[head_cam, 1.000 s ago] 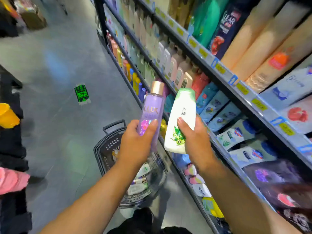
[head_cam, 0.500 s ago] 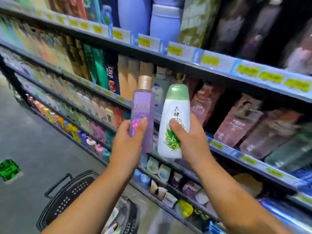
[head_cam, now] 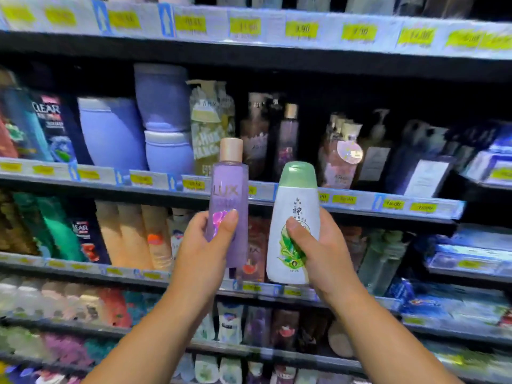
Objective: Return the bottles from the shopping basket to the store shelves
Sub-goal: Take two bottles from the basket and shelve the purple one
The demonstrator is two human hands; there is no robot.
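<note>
Centre frame, before the shelves (head_cam: 360, 210): your left hand (head_cam: 205, 248) curled around the upright purple Lux bottle (head_cam: 229, 200); your right hand (head_cam: 318, 253) wrapped the upright white green-capped bottle (head_cam: 295, 217) beside it.

**Labels you can read at the shelves**

The tall translucent purple bottle with the rose-gold cap (head_cam: 228, 217) in your left hand (head_cam: 206, 250) reads "LUX". The white plastic bottle with the green cap (head_cam: 296, 217) in your right hand (head_cam: 318, 250) carries "六神" above "HERBAL". A dark blue bottle (head_cam: 51, 120) at far left says "CLEAR". The yellow price tags (head_cam: 302, 29) fronting the black store shelves (head_cam: 277, 55) are too blurred to read.
</note>
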